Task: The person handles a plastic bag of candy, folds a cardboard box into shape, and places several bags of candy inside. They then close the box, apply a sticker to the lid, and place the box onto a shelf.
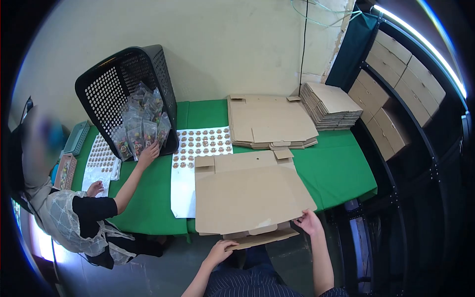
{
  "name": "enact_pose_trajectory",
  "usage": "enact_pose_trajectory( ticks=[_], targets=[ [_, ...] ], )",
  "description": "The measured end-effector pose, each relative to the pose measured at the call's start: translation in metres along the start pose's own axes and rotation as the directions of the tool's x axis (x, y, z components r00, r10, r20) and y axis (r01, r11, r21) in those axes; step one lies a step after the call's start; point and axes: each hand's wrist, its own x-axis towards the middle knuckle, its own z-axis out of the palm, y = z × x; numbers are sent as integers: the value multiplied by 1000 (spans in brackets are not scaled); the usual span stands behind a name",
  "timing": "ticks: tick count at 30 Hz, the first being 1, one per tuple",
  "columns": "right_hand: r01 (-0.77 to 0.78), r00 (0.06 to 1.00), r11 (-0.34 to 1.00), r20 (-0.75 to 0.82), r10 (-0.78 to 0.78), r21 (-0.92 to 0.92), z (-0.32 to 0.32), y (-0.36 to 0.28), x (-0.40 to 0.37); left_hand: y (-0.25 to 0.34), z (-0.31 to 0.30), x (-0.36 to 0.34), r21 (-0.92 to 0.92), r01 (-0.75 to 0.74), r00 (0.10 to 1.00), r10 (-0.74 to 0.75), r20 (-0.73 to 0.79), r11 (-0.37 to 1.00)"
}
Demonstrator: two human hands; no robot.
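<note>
A brown cardboard box blank [252, 193] lies partly unfolded over the table's front edge, overlapping a white sticker sheet [183, 190]. My left hand [220, 251] is closed on the front flap of the cardboard, thumb on top. At the right front corner, my right hand [309, 222] has its fingers closed on the cardboard's edge. Between the two hands the front flap is bent up, with a smaller inner tab showing.
A co-worker [74, 213] on the left reaches to bags [143, 123] in a black basket [166, 84]. Flat cardboard stacks [272, 116] [331, 101] lie at the back of the green table [341, 168]. A shelf with boxes [391, 133] stands right.
</note>
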Motion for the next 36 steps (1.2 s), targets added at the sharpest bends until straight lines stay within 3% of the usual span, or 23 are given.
enact_pose_trajectory(
  ticks=[2,3,5,6,8,11,12,14,18,20,22,25,29,31,32,33,34,35,36],
  targets=[
    [15,992,998,126,-23,62,42,-21,-16,-4,1,1,-4,-11,1000,11,4,1000],
    [-16,963,983,267,-34,184,45,-30,-9,-10,2,2,-9,-32,999,32,-2,999],
    [-145,846,908,526,-92,392,53,-48,12,-9,1,2,-6,-34,999,33,-14,999],
    [-108,917,902,392,-72,419,88,-63,0,-1,-3,0,1,-15,1000,15,-18,1000],
    [-29,955,933,284,-80,358,136,-92,4,7,-8,-3,5,14,999,-14,-33,1000],
    [-60,917,923,386,-99,380,180,-135,34,-15,3,-1,-57,6,999,-9,-40,998],
    [-157,924,910,382,-2,383,205,-149,34,-12,-2,0,-108,5,999,-9,-32,994],
    [-132,908,914,417,-44,384,234,-171,44,-7,-12,1,-202,3,1000,-6,-12,979],
    [-225,900,870,435,13,439,274,-183,93,-18,-15,9,-328,149,989,-145,37,933],
    [-218,934,869,353,53,445,291,-175,127,-17,-21,15,-334,269,963,-246,111,903],
    [-157,936,890,352,-4,427,296,-165,160,-28,-22,21,-284,302,948,-257,186,910],
    [-110,929,925,367,-34,364,309,-167,183,-24,-31,31,-169,464,856,-391,338,870],
    [-159,923,905,385,-7,395,321,-159,193,0,-44,43,-12,534,792,-495,356,846],
    [39,861,983,492,-124,179,324,-150,196,6,-47,52,91,589,733,-578,358,803],
    [150,818,986,550,-167,76,323,-146,197,2,-42,52,80,584,770,-582,261,808],
    [271,865,962,449,-222,-46,318,-140,212,-4,-33,52,72,576,798,-580,163,814],
    [626,771,648,464,-435,-433,308,-132,224,-11,-27,51,69,566,819,-570,64,821],
    [724,607,96,564,-560,-683,293,-123,236,-15,-25,50,28,526,849,-526,35,850],
    [526,437,-486,712,-550,-698,274,-113,245,-18,-24,49,-11,480,877,-480,4,877]
  ],
)
